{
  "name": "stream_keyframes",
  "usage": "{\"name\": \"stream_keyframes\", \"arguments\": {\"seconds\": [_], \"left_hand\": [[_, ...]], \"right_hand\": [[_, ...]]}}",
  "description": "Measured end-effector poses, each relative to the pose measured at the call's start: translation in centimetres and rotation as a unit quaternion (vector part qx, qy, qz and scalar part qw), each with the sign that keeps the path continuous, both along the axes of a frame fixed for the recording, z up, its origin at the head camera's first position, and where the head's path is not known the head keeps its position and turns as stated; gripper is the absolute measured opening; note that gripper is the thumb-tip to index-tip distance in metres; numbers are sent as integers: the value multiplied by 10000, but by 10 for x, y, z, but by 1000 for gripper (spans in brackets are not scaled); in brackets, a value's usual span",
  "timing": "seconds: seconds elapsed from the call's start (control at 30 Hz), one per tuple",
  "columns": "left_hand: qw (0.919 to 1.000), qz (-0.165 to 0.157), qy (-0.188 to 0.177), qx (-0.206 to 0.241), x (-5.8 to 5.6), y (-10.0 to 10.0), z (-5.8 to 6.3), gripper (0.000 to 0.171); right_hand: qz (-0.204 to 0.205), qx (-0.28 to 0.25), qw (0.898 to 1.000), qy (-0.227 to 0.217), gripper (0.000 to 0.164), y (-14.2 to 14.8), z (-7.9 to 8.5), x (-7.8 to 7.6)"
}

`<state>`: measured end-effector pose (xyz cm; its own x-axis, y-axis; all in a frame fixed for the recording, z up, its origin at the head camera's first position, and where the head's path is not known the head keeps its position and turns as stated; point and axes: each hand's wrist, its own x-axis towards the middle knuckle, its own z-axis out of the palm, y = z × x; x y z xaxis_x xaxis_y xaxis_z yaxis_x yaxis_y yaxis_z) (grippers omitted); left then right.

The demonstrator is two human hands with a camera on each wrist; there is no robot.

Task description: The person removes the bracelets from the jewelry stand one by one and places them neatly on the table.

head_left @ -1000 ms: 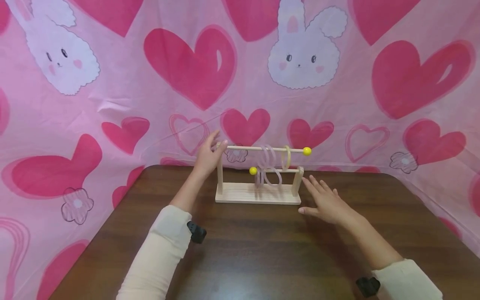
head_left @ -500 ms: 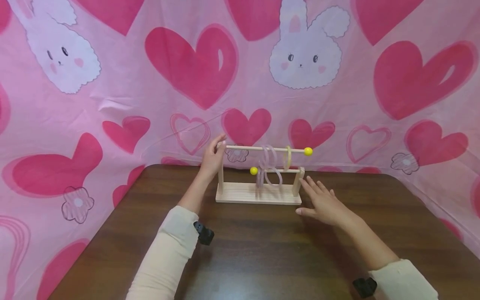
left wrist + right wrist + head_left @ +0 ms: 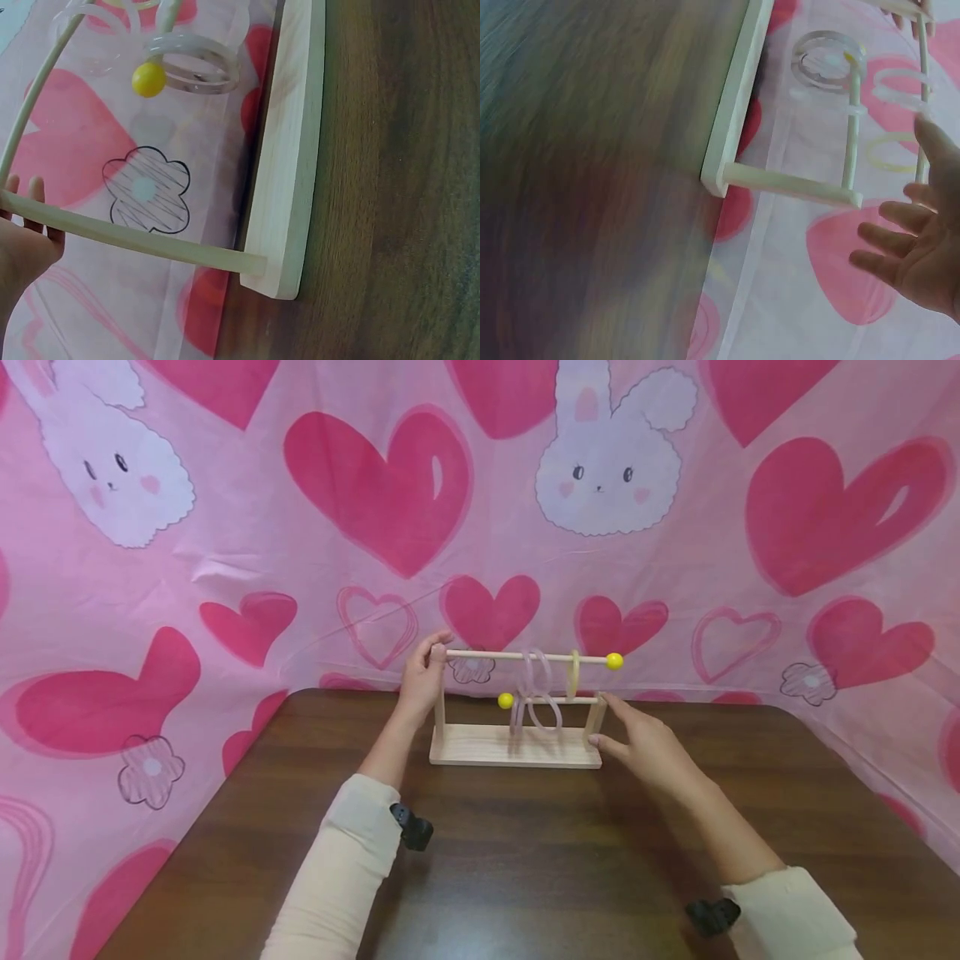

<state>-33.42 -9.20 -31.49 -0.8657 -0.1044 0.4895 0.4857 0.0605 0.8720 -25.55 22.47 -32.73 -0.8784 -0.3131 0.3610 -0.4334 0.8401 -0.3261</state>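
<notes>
A pale wooden bracelet stand [image 3: 516,752] with two rods stands on the dark table. Yellow balls cap the rods. Translucent lilac bangles [image 3: 545,713] hang on both rods, and one yellow bangle [image 3: 574,675] hangs on the upper rod. My left hand [image 3: 422,681] grips the top of the tall left post, thumb in front and fingers behind; the left wrist view shows fingertips past the post [image 3: 135,238]. At the short right post [image 3: 595,722], my right hand [image 3: 654,745] has its thumb and fingers apart. The right wrist view shows this hand [image 3: 922,240] with fingers spread near the post.
The dark wooden table [image 3: 525,860] spreads out in front of the stand. Behind and beside it hangs a pink cloth [image 3: 337,527] printed with hearts and rabbits. A small black camera [image 3: 412,828] sits on each wrist.
My left hand has moved right and settled onto the top of the tall post. My right hand has come left, its thumb and fingers now at the short post. The stand stays in place.
</notes>
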Motion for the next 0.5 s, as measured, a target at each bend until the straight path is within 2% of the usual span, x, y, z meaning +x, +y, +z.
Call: {"name": "stream_keyframes", "arguments": {"seconds": [0.13,0.27,0.5], "left_hand": [[10000,17,30,13,-1,0,-2,30],[9998,-108,128,62,-3,0,-4,31],[9994,-167,297,103,-3,-1,-5,31]], "right_hand": [[-301,-581,9975,259,58,-8,2,-4],[-449,-1049,9924,468,49,-16,4,-9],[-643,-1509,9852,507,47,-29,10,-20]]}}
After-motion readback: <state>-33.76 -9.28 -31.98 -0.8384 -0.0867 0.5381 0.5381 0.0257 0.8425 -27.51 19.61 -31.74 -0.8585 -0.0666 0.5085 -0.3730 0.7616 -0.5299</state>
